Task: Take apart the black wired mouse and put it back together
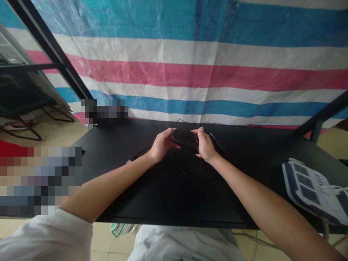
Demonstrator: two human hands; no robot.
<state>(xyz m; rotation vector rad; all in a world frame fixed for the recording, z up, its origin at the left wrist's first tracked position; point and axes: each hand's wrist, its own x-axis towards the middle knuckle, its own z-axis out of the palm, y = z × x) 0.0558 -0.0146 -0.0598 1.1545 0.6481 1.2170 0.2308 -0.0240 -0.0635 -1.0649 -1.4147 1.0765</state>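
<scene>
Both hands at the far middle of the black counter [190, 195], close together. Left hand [160, 145] clamped on the left end of a black mouse [186, 139], thumb on top. Right hand [205, 146] clamped on its right end, fingers curled over the far edge. Mouse sits between the two hands; cannot tell whether it is lifted or resting on the counter. Thin cable [178, 165] trails from it toward the near side. A slim dark item [216, 142] lies just beside the right hand. White power strip [307, 188] at the counter's right edge, well apart. Striped tarp [190, 72] hangs behind.
</scene>
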